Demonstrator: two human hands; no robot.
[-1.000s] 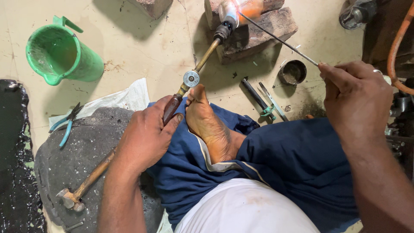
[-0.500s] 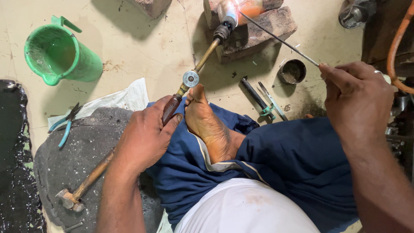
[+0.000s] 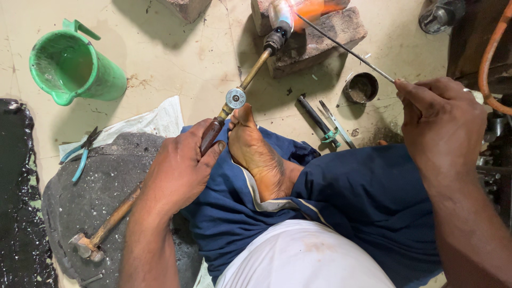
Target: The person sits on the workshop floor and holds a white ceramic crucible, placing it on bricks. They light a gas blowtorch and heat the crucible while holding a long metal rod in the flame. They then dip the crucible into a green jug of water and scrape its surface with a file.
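Jug (image 3: 74, 66) of green plastic stands at the far left on the pale floor (image 3: 170, 58), and nearer us we see blue-handled pliers (image 3: 80, 154) and a wooden-handled hammer (image 3: 104, 226) lying on a dark round stone slab (image 3: 90, 186). Moving right, our left hand (image 3: 178, 170) is wrapped tight around the dark grip of the brass torch (image 3: 242, 85), which slants away to the far side, its round valve just beside the toes of our bare foot (image 3: 256, 154) and its nozzle at the bricks (image 3: 314, 37), where an orange glow shows. Past the foot, a few small tools (image 3: 325, 125) and a little round tin (image 3: 361, 88) lie on the floor, under the line of the thin metal rod (image 3: 346, 50). Our right hand (image 3: 440, 125) pinches the near end of that rod between thumb and fingers, its far tip reaching into the glow at the bricks. At the far right edge an orange hose (image 3: 488, 64) curves down. Compared with half a second ago, we find both hands, torch and rod in nearly the same places; nothing on the floor has shifted.
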